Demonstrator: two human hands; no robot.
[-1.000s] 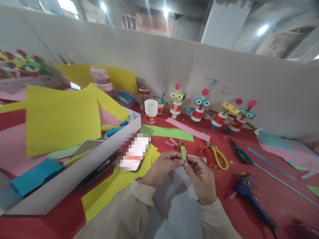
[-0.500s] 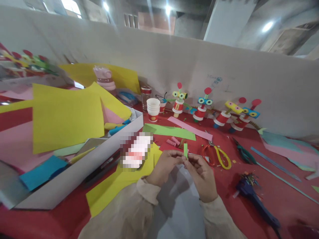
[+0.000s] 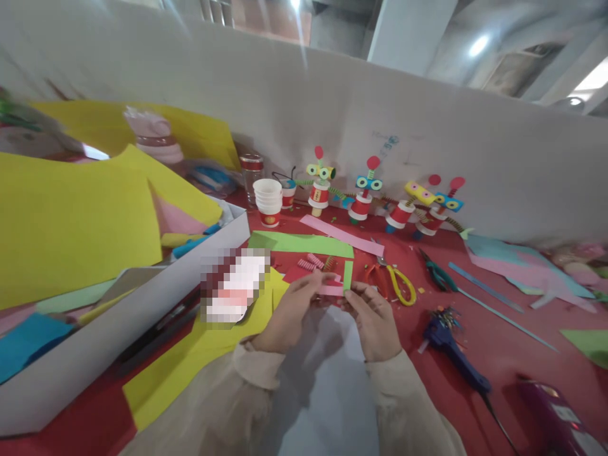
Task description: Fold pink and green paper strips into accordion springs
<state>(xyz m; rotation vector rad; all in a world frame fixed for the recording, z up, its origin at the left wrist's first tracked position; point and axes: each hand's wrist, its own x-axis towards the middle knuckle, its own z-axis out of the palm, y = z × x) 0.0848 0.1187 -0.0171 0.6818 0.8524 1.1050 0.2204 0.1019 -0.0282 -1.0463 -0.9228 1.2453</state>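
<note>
Gap widening: left hand pinching newly showing pink strip, right hand gripping green strip where both are meeting, seemingly joined.

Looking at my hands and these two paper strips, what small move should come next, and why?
I'd probably fold the pink strip across the green strip: they meet at a corner between your left hand and right hand, and pleated paper coils lie just beyond.
</note>
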